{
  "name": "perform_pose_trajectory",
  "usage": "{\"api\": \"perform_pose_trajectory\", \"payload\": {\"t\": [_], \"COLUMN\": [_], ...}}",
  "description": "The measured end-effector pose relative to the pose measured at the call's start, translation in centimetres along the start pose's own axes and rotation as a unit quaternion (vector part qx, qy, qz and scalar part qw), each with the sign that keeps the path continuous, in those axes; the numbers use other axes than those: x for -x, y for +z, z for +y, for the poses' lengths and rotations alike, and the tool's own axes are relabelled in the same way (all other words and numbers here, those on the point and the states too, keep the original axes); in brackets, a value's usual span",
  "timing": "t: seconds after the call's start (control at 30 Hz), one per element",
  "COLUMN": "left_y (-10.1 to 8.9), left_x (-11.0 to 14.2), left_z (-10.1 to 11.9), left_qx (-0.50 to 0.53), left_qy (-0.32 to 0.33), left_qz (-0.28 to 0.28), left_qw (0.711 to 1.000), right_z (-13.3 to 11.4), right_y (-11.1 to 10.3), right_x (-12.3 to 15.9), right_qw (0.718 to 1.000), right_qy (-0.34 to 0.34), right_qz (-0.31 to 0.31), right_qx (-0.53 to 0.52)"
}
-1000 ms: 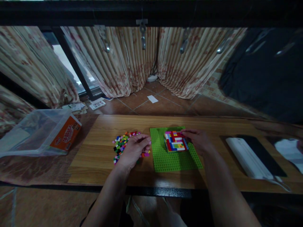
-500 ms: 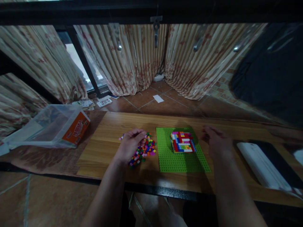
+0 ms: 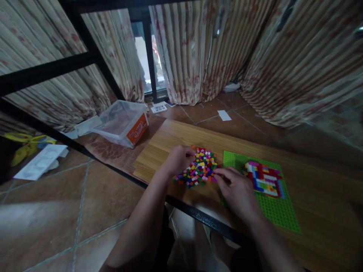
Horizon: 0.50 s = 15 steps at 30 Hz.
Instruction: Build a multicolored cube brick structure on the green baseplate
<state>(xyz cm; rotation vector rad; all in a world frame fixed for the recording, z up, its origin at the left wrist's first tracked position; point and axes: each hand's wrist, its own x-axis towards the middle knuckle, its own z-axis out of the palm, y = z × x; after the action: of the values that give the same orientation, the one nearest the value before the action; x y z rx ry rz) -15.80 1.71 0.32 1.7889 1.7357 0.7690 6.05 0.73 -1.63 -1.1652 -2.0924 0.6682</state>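
Right hand point(image 3: 236, 190) joins left hand point(image 3: 178, 159) at the blocks point(image 3: 202, 166).
Can't tell their grip; bumps could spill some off the table's point(image 3: 161, 145) near edge.

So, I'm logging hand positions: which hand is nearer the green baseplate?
The right hand, which partly covers the green baseplate in this view; the left hand is across the loose bricks, away from it.

Wooden tabletop point(image 3: 159, 145) — loose bricks point(image 3: 202, 165), green baseplate point(image 3: 280, 216)
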Motion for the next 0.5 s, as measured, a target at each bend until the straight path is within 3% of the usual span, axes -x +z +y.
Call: {"api": "perform_pose_trajectory", "payload": {"t": [0.13,0.3,0.5], "left_y": [-0.1,0.2,0.3], "left_x": [0.0,0.0,0.1], "left_z": [0.3,0.5,0.6], "left_qx": [-0.053,-0.086,-0.099], "left_qy": [-0.016,-0.012,-0.014], "left_qz": [-0.001,-0.025,-0.036], "left_qw": [0.998,0.996,0.994], "right_z": [1.0,1.2,0.5], "right_y": [-0.2,-0.6,0.3], "right_x": [-0.2,0.6,0.7], "right_qw": [0.998,0.993,0.982], "right_qy": [0.039,0.083,0.056], "right_qz": [-0.005,-0.055,-0.077], "right_qx": [0.039,0.071,0.163]}}
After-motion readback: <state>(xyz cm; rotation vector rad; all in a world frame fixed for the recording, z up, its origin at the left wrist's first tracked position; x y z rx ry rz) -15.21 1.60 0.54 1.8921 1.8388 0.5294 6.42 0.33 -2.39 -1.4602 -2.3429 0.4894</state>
